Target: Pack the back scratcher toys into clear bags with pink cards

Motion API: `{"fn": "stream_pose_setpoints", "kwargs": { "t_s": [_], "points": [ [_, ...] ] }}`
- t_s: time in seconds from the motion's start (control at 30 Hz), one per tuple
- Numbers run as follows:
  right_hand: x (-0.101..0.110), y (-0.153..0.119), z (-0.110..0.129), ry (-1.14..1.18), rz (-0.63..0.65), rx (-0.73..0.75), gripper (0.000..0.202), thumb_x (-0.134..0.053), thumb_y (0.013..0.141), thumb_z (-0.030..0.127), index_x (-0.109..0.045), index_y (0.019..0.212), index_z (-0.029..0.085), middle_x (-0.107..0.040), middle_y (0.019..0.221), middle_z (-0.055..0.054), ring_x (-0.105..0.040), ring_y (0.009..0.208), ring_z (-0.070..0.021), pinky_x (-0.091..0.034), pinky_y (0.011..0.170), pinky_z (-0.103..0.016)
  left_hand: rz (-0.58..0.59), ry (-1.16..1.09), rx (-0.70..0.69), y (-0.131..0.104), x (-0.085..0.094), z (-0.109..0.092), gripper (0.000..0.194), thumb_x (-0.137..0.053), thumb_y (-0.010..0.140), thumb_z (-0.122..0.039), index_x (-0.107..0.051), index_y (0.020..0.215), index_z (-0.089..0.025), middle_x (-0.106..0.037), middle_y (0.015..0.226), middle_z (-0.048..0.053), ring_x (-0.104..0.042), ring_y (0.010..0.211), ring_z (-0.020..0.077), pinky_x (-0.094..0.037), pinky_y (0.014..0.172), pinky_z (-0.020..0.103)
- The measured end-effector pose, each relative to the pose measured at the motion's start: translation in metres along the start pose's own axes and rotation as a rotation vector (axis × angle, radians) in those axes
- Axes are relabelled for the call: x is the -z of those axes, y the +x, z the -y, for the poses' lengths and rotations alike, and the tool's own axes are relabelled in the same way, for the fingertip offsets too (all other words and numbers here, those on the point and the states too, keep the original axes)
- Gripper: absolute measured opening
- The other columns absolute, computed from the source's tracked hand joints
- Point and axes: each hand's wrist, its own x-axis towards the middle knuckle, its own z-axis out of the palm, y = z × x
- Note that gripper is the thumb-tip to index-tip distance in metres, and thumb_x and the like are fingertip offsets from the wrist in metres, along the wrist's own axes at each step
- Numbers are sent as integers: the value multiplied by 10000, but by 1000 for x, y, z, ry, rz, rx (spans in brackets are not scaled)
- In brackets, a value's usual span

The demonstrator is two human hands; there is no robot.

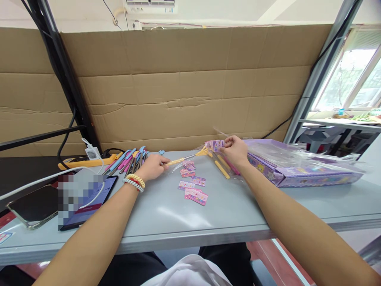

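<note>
My left hand, wearing beaded bracelets, is closed on the yellow handle of a back scratcher. Its yellow claw end points right, and clear plastic film lies around it. My right hand pinches a purple-pink printed card at the top of a clear plastic bag. Below that hand lie more yellow handles and a pink one, partly under plastic. Several small pink and purple printed cards are scattered between my hands. Left of my left hand is a pile of blue, pink and yellow back scratchers.
A purple printed box with clear plastic on top stands at the right. On the left are a tablet, a phone, a white cable and a yellow tool. Cardboard walls the back, between metal posts.
</note>
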Motion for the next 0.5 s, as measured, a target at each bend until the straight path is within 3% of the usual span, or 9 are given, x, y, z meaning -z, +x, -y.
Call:
{"fn": "stream_pose_setpoints", "kwargs": {
  "t_s": [0.17,0.33,0.5],
  "points": [
    [-3,-3,-1,-11,83,55,238,-570,559,177,-622,790,152,-649,694,-22,-559,637,-163,-420,640,-277,23,19,-17,0,1,0,298,-466,743,-261,-715,901,-217,-657,720,16,-535,666,161,-360,614,250],
    [-8,-6,-1,-90,126,168,292,-495,664,181,-668,893,130,-688,836,-70,-586,733,-180,-426,695,-287,35,15,-44,-1,2,-2,280,-463,749,-248,-712,870,-217,-639,698,12,-523,661,157,-339,607,250],
    [-11,-6,-4,-90,115,157,296,-538,682,207,-667,939,139,-692,938,-90,-600,831,-204,-431,758,-310,32,-18,-119,-1,1,-5,285,-465,761,-259,-710,892,-199,-653,744,27,-518,675,155,-345,627,254]
  ]
}}
